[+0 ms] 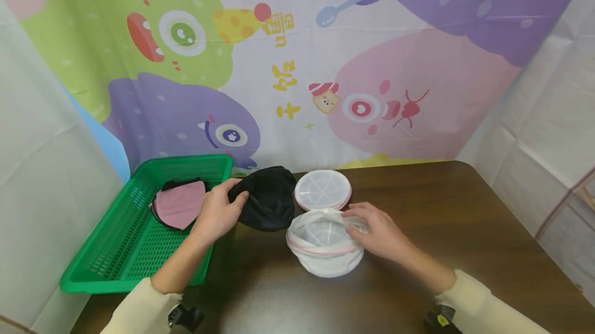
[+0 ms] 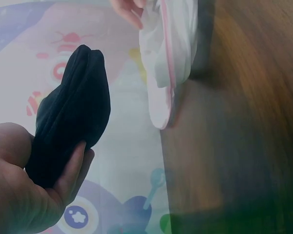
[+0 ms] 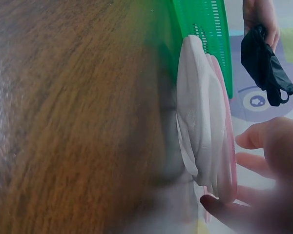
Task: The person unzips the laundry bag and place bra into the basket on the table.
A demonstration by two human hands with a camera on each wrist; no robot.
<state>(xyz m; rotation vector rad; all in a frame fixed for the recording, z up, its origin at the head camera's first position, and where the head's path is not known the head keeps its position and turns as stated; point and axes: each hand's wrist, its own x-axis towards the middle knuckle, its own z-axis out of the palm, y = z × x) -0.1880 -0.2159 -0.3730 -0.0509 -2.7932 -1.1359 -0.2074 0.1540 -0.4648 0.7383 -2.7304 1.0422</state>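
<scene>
In the head view my left hand (image 1: 222, 210) grips a black folded cloth piece (image 1: 267, 200) by its left edge, thumb on top. It hangs between the basket and the white bag; the right wrist view shows a small loop at its lower end. A round white mesh laundry bag (image 1: 325, 267) with a pink zip band stands on the table, its top unzipped. Behind it lies its round lid (image 1: 323, 188) with a clear ribbed disc, folded back. My right hand (image 1: 378, 231) touches the bag's right rim, fingers spread and loosely bent in the right wrist view (image 3: 278, 170).
A green perforated basket (image 1: 99, 272) sits at the left of the brown table (image 1: 418, 210). A folded pink cloth piece with black edging (image 1: 180, 204) lies in it. Behind the table hangs a cartoon-printed curtain (image 1: 297, 132).
</scene>
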